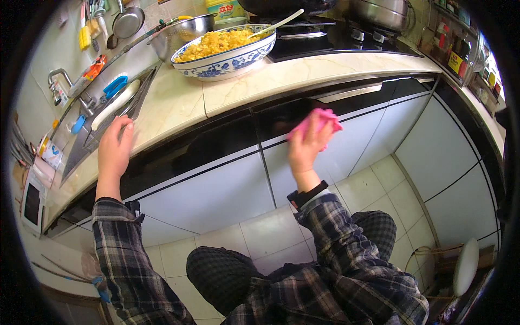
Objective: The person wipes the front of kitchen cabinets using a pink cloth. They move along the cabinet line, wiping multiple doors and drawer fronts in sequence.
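My right hand (309, 142) presses a crumpled pink cloth (328, 116) to the cabinet front, over the black strip (206, 140) and the white door (346, 142) below it. The cloth is bunched under my fingers. My left hand (115, 146) rests at the counter's front edge near the sink, fingers extended and thumb apart, with nothing seen in it. Just beyond its fingertips lies a long white-handled item (116, 104) on the sink's rim. Above the cabinets runs the cream marble counter (179, 103).
A blue-and-white bowl (233, 63) of yellow fried rice with a spoon (281, 23) stands near the counter edge. Behind are a steel colander (176, 40), a black stove (346, 43) and a steel pot (379, 12). A stool (467, 266) stands at lower right on the tiled floor (271, 233).
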